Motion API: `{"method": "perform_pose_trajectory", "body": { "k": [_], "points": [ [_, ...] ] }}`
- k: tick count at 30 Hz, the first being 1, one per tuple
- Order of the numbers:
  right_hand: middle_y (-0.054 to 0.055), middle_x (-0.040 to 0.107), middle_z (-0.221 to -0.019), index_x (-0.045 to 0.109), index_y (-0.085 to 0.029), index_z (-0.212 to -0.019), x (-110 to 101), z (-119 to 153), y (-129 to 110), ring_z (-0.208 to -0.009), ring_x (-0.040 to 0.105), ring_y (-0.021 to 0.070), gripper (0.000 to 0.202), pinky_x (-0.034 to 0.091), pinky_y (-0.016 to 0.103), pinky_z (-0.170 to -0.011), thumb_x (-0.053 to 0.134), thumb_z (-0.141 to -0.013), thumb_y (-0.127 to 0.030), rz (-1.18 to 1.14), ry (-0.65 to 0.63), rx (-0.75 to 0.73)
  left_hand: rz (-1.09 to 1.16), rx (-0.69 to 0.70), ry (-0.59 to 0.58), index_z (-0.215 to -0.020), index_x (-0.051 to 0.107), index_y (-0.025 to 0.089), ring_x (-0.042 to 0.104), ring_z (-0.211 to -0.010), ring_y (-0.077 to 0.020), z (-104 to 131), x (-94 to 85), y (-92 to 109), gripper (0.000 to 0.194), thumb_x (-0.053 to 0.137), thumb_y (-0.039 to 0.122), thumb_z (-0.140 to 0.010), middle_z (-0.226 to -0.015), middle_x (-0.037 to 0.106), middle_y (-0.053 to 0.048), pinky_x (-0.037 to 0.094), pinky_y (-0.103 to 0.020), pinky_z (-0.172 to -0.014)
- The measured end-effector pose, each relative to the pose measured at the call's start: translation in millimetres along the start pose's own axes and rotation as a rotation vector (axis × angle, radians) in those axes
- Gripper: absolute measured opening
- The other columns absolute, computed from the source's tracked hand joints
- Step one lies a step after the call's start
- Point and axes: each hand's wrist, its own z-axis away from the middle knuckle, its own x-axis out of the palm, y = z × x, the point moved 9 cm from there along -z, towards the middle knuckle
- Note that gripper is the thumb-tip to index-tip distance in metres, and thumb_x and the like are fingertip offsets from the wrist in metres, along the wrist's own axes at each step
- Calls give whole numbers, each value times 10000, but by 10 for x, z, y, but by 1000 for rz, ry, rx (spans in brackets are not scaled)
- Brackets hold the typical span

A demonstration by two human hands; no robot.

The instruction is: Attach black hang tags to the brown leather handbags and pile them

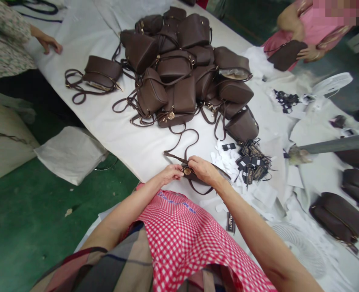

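A dark brown shoulder bag lies at the near edge of the white-covered table, partly hidden under my hands. Its thin strap loops away towards the pile, and a round gold charm hangs at its near end. My left hand pinches the end of the bag beside the charm; the exact part between the fingertips is too small to make out. Fingers bent and closed, my right hand grips the top of the bag close to the left hand.
Ahead is a heap of brown bags, with one bag apart to its left. Black hang tags lie to the right among white paper pieces. A grey pole and a fan stand right. Co-workers stand at both sides, one holding a bag.
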Motion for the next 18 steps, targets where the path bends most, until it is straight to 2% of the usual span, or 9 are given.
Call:
{"method": "perform_pose_trajectory", "body": {
  "k": [4,8,11,14,18],
  "points": [
    [131,581,-1158,634,-136,-921,32,69,-37,-1021,533,185,226,441,311,-901,420,-893,-73,-21,41,-88,9,1,-13,-683,528,158,365,-411,-27,28,15,18,302,762,126,-494,-491,489,102,436,-239,-583],
    [141,575,-1237,665,-147,-946,25,200,39,-1125,510,224,243,431,398,-974,430,-901,-109,-11,102,-112,18,-33,-70,-684,561,143,338,-398,-16,54,43,1,290,763,109,-478,-472,475,104,439,-244,-597],
    [156,549,-1295,675,-150,-991,7,344,107,-1257,443,254,283,414,463,-1026,420,-881,-93,-10,129,-120,30,-45,-76,-708,596,129,394,-431,-25,72,16,-2,285,766,109,-480,-518,518,78,451,-261,-632],
    [184,472,-1388,641,-120,-1126,3,484,128,-1379,321,281,415,375,508,-1082,413,-794,-21,-5,142,-155,43,-17,-50,-698,603,128,505,-536,-62,96,-35,46,273,771,112,-484,-589,562,43,446,-262,-663],
    [219,354,-1476,552,-58,-1270,36,552,124,-1441,194,327,637,331,507,-1129,465,-646,36,18,88,-215,91,97,-70,-699,632,113,553,-634,-91,166,-27,218,223,769,90,-524,-681,613,-2,435,-271,-708]
  ]
}}
